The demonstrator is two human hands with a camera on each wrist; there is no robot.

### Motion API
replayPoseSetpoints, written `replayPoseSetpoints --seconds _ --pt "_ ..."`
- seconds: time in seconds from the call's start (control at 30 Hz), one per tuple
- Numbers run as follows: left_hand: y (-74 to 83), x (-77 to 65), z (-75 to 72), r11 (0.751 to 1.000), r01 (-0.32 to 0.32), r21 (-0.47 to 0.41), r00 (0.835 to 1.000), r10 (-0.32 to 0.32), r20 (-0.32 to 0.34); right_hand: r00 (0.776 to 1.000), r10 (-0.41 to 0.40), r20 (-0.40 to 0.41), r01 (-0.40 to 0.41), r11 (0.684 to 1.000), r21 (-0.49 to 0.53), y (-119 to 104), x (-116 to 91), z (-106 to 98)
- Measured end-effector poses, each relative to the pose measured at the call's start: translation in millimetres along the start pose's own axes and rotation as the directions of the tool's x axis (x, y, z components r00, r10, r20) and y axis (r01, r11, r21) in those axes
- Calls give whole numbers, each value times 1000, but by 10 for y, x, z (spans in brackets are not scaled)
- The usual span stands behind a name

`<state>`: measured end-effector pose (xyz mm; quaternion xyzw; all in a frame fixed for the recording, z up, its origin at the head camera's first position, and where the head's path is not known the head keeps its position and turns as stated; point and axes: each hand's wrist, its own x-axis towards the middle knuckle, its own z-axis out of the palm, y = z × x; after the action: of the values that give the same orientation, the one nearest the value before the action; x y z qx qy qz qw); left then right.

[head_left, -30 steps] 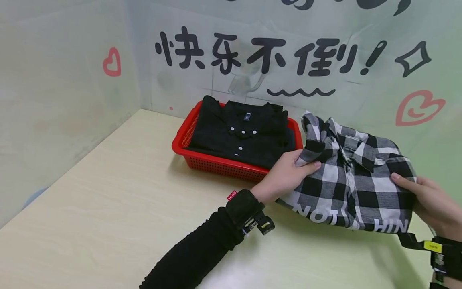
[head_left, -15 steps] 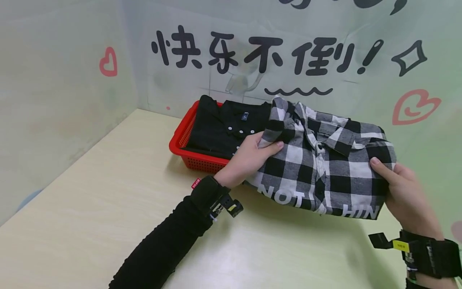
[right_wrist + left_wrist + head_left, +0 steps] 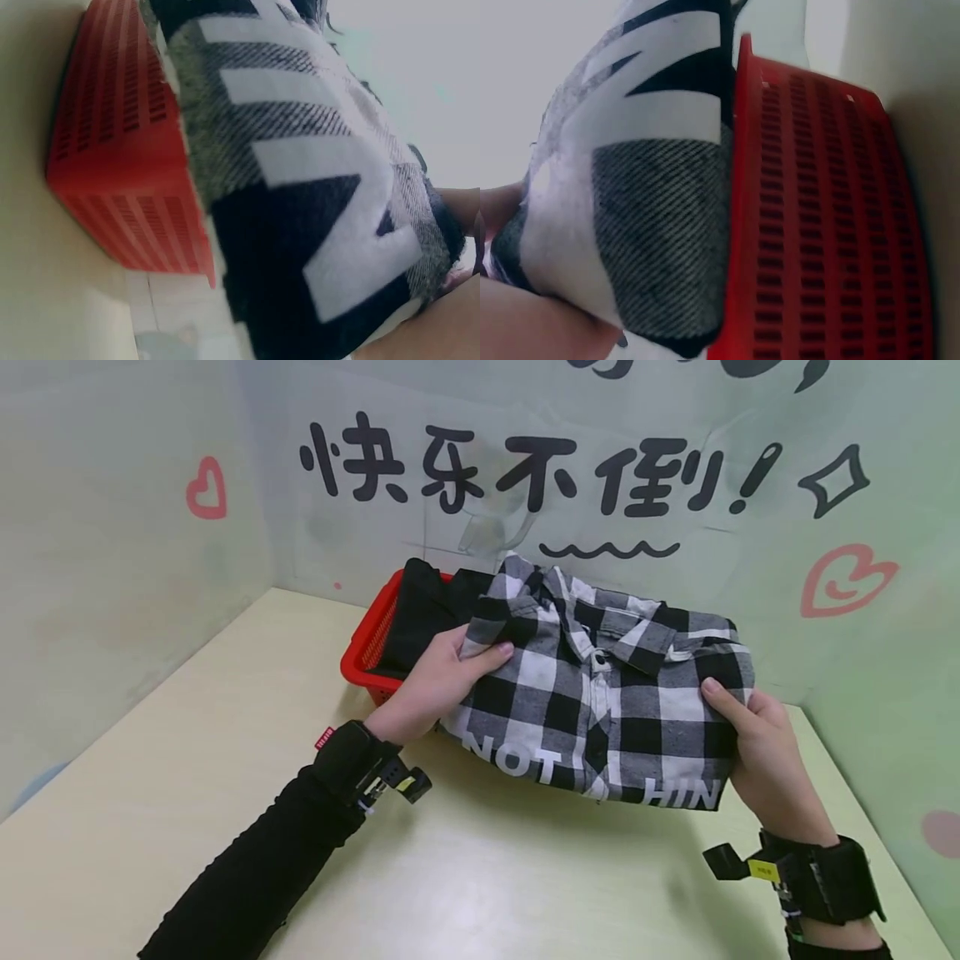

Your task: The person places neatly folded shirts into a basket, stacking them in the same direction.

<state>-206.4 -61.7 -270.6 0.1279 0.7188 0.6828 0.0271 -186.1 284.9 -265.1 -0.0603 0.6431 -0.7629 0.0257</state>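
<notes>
A folded black-and-white checked shirt (image 3: 555, 693) with white letters along its lower edge is held up between both hands. My left hand (image 3: 442, 681) pinches its left side, thumb on top. On the right side, my right hand (image 3: 761, 747) grips the other edge, thumb also on top. Behind and below the shirt stands a red plastic basket (image 3: 365, 647) holding a folded black shirt (image 3: 420, 618), mostly covered from the head view. Both wrist views show the basket's slotted wall (image 3: 817, 225) close beside the checked cloth (image 3: 300, 150).
The basket stands on a pale wooden table (image 3: 187, 760) near the back wall (image 3: 375, 535). Side walls (image 3: 112, 527) rise to the left and right of the table.
Both hands have carried the checked shirt leftward, from beside the basket to over its front and right part. The black shirt is now largely hidden behind it.
</notes>
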Motion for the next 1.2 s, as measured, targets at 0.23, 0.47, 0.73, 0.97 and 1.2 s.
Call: replayPoseSetpoints --seconds 0.23,0.47,0.73,0.97,1.2 --pt "13 -52 -255 999 7 41 1000 -6 -30 999 17 -35 -17 1000 -16 47 72 264" --pt "88 -24 -473 994 -1 108 998 7 -60 1000 25 14 -25 999 -29 37 226 400" --pt "226 7 -650 994 -31 103 996 40 -85 991 -62 118 72 994 -81 -115 353 508" --pt "273 86 -848 988 -14 157 987 39 -154 995 0 95 10 994 -107 -185 530 654" --pt "384 235 -952 992 20 122 978 6 -209 987 122 101 -108 985 -137 -283 764 741"
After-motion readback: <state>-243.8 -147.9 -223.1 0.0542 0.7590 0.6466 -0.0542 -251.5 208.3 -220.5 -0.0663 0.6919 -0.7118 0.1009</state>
